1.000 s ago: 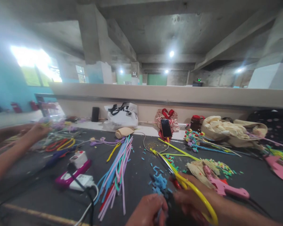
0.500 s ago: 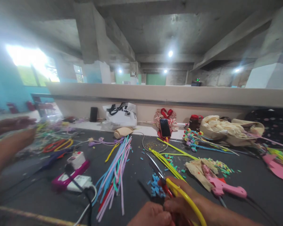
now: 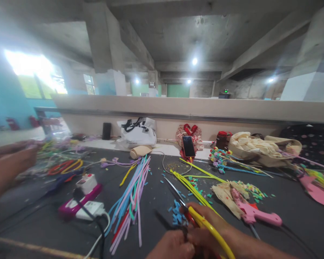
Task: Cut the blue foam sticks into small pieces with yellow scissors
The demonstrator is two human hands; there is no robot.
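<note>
My right hand point(image 3: 214, 225) is wrapped round a pair of scissors point(image 3: 212, 228) with a thick yellow handle. One silver blade points up and left over the table; a darker blade lies lower, so the two look apart. Against the right fingers rests my left hand point(image 3: 172, 245), its fingers closed in a pinch at the bottom edge; what they hold is hidden. Just beyond the hands lie small cut blue pieces point(image 3: 177, 213). Yellow-green fuzzy stems point(image 3: 190, 187) run past the blades. Left of my hands is a bundle of lilac, blue and red stems point(image 3: 135, 201).
A pink glue gun point(image 3: 259, 213) rests at right near crumpled tan material point(image 3: 223, 194). A purple power strip point(image 3: 93, 199) with cables is at left. A co-worker's hands point(image 3: 13, 158) are at far left. A phone point(image 3: 188, 146) leans at the back beside a white bag point(image 3: 138, 133).
The scissors have shifted slightly, with the blade tips a little further left. My left hand stays almost still. The co-worker's hands at far left have moved a little.
</note>
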